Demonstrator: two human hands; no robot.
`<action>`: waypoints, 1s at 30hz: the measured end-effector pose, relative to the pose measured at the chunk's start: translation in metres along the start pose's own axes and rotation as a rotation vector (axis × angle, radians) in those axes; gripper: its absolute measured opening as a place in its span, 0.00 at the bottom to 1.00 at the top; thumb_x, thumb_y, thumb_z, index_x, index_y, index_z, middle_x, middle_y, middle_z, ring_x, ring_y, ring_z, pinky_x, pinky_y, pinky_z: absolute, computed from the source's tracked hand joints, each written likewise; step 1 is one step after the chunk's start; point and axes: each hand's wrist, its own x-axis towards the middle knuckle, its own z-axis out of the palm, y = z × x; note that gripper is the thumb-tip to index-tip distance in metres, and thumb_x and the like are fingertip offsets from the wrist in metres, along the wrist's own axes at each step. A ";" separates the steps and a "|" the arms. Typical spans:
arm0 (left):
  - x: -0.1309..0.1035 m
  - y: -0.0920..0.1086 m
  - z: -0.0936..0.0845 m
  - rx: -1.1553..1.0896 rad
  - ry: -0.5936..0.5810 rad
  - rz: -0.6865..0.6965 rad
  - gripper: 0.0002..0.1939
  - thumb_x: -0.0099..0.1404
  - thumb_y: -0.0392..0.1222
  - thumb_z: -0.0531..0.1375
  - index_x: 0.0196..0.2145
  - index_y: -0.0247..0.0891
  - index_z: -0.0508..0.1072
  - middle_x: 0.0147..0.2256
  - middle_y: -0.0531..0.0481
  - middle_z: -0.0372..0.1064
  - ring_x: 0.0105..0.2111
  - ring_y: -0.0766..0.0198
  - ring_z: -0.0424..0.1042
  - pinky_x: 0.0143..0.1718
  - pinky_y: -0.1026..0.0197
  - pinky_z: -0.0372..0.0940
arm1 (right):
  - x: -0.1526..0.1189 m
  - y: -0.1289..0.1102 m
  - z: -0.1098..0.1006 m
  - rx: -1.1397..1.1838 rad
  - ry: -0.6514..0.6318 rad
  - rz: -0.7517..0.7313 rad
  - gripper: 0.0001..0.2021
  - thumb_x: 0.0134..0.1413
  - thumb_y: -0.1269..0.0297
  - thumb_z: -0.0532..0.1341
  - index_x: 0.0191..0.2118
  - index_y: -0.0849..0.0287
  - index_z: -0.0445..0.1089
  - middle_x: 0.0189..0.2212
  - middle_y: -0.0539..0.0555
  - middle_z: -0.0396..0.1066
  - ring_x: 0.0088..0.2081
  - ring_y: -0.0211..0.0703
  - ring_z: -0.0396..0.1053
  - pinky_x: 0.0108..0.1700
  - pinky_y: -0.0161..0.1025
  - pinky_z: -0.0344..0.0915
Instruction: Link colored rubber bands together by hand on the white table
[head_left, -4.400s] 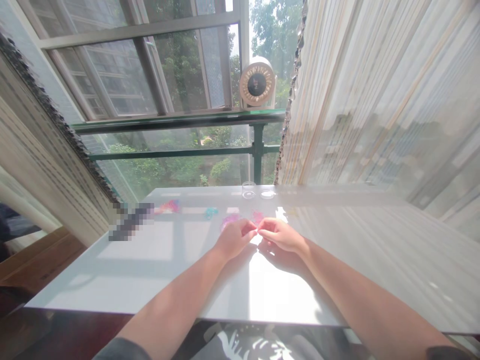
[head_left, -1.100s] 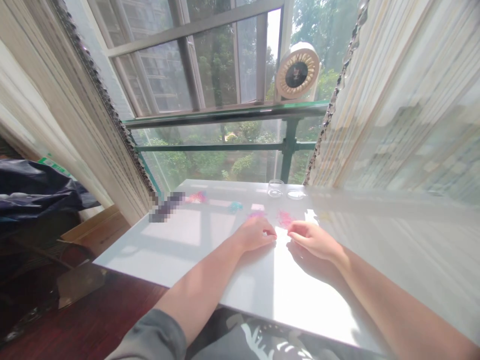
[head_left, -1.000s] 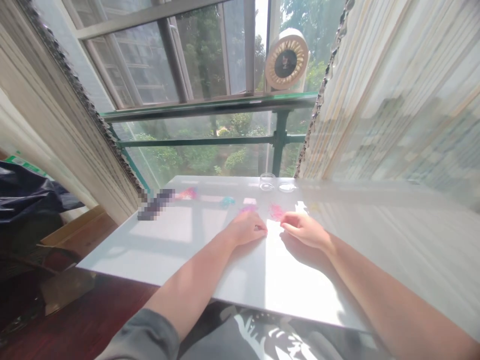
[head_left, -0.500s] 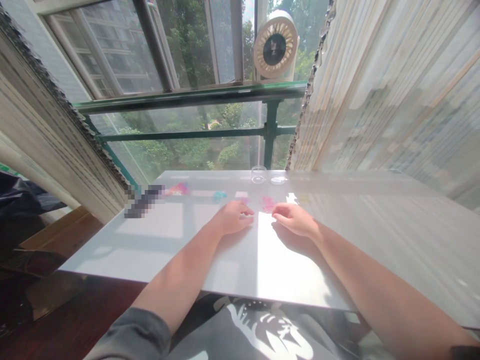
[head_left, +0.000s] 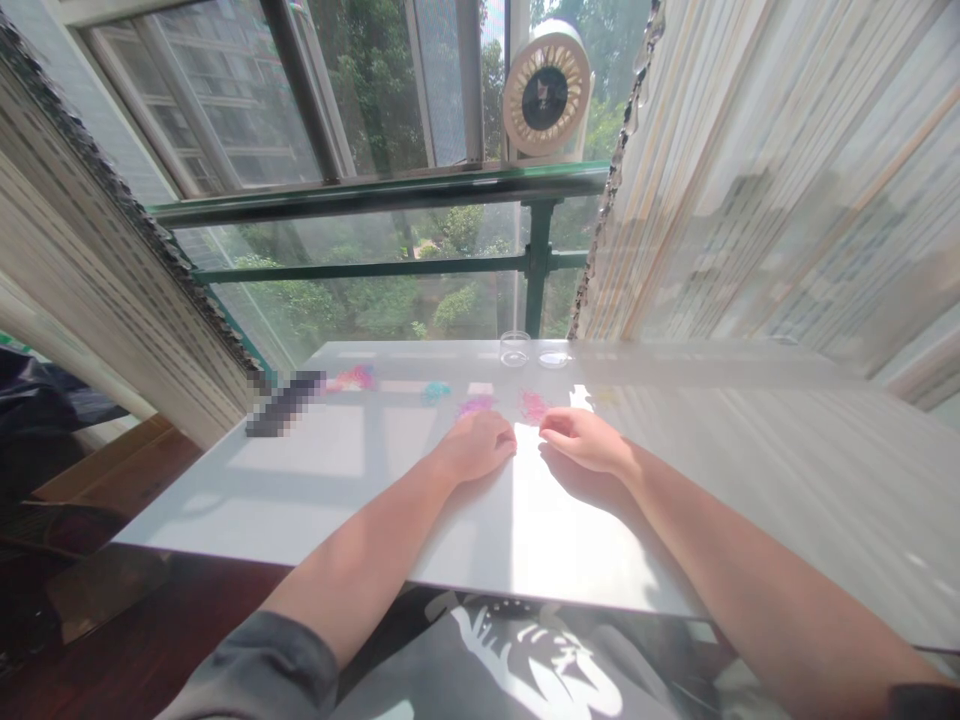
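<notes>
Two bare hands rest near the middle of the picture, over the white worktop [head_left: 300,500]. The left hand [head_left: 478,446] has its fingers [head_left: 503,437] curled in, with the tips close together. The right hand [head_left: 583,438] has its fingers curled too, and its thumb and pointing finger are almost pinched. I cannot tell if either hand holds something tiny. The fingertips of the two hands are near each other but do not touch, with a small bright gap between them.

A purple pile [head_left: 477,404] of little bits sits just above the left hand. A pink pile [head_left: 532,405] is right by the right hand's fingertips, a bit up and to the left of them. Farther left are a blue-green pile [head_left: 436,391] and an orange and pink pile [head_left: 355,378]. A clear cup [head_left: 514,352] stands at the back edge, beside a flat clear round thing [head_left: 554,359].
</notes>
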 end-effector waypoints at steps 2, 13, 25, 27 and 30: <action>-0.001 0.002 -0.001 0.000 -0.008 -0.023 0.08 0.60 0.40 0.55 0.30 0.39 0.73 0.31 0.49 0.71 0.33 0.60 0.68 0.36 0.60 0.61 | 0.000 0.000 0.000 -0.003 0.001 -0.006 0.08 0.50 0.66 0.53 0.29 0.58 0.70 0.26 0.49 0.72 0.28 0.38 0.64 0.31 0.35 0.58; 0.001 0.014 -0.002 -0.215 -0.014 -0.131 0.12 0.64 0.44 0.49 0.32 0.38 0.70 0.30 0.51 0.71 0.31 0.64 0.68 0.33 0.62 0.60 | -0.003 -0.004 0.002 0.129 -0.014 -0.044 0.08 0.49 0.63 0.58 0.34 0.58 0.71 0.25 0.50 0.72 0.27 0.38 0.66 0.31 0.35 0.61; -0.001 0.012 -0.001 -0.288 -0.007 -0.088 0.10 0.63 0.42 0.51 0.33 0.38 0.70 0.32 0.52 0.72 0.33 0.64 0.69 0.35 0.63 0.62 | -0.003 -0.012 0.002 0.255 -0.045 -0.060 0.09 0.54 0.62 0.55 0.30 0.58 0.70 0.22 0.48 0.69 0.27 0.38 0.66 0.33 0.35 0.62; -0.001 0.013 -0.001 -0.292 -0.006 -0.085 0.10 0.63 0.42 0.51 0.33 0.38 0.71 0.32 0.52 0.72 0.33 0.65 0.69 0.35 0.63 0.62 | -0.003 -0.011 0.003 0.266 -0.041 -0.065 0.09 0.53 0.63 0.55 0.29 0.58 0.70 0.21 0.48 0.68 0.26 0.38 0.65 0.31 0.34 0.61; 0.000 0.013 -0.001 -0.290 0.011 -0.079 0.10 0.62 0.42 0.51 0.33 0.38 0.71 0.32 0.53 0.72 0.32 0.65 0.69 0.34 0.64 0.61 | -0.002 -0.010 0.004 0.305 -0.049 -0.047 0.08 0.52 0.63 0.55 0.28 0.59 0.69 0.20 0.48 0.67 0.24 0.37 0.64 0.29 0.34 0.61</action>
